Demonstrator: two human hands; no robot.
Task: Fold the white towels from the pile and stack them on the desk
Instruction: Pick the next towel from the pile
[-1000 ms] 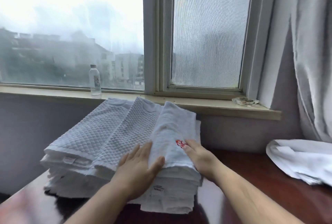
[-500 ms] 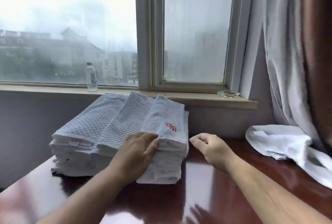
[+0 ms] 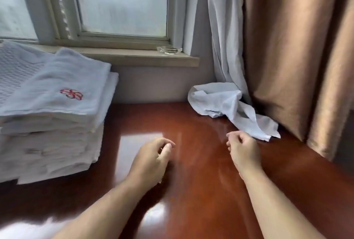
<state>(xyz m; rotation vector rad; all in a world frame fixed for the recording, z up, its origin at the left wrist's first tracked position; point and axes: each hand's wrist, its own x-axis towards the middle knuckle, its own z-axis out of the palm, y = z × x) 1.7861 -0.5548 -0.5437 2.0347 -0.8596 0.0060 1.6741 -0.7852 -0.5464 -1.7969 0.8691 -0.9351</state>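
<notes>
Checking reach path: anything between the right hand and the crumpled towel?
Nothing. In the head view, only bare desk shows between the right hand and the crumpled towel, whose near corner lies just beyond the fingers.

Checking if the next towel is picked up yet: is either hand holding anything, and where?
Nothing is held. The left hand and right hand hang loosely curled over the desk, short of the crumpled towel.

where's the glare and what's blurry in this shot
Head view: window light glares off the glossy desk as a pale patch before the left hand and more by the near edge; both hands, the right hand too, and the stacked towels are motion-smeared; wide-angle bending tilts the window frame.
</notes>
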